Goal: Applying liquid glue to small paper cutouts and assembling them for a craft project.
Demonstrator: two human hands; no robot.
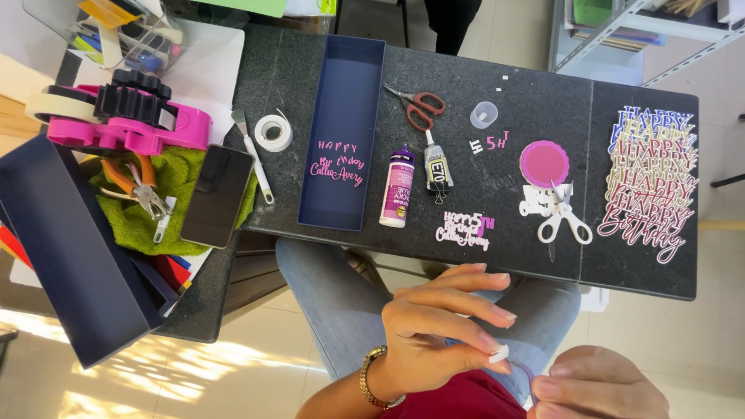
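Peeling a small white foam piece (499, 354) below the tabletop's near edge.
My left hand (434, 330) pinched it; my right hand (597, 384) closed on purple cardstock (528, 372). I judged slow, steady pulling best.

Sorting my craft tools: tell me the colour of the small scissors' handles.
White, on the scissors; head view.

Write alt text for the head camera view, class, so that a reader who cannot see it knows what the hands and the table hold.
A person's left hand pinches a small white piece beside the right hand, above their lap. Ahead, a dark table holds a long navy box lid, two glue bottles, red scissors, white scissors and paper birthday cut-outs.
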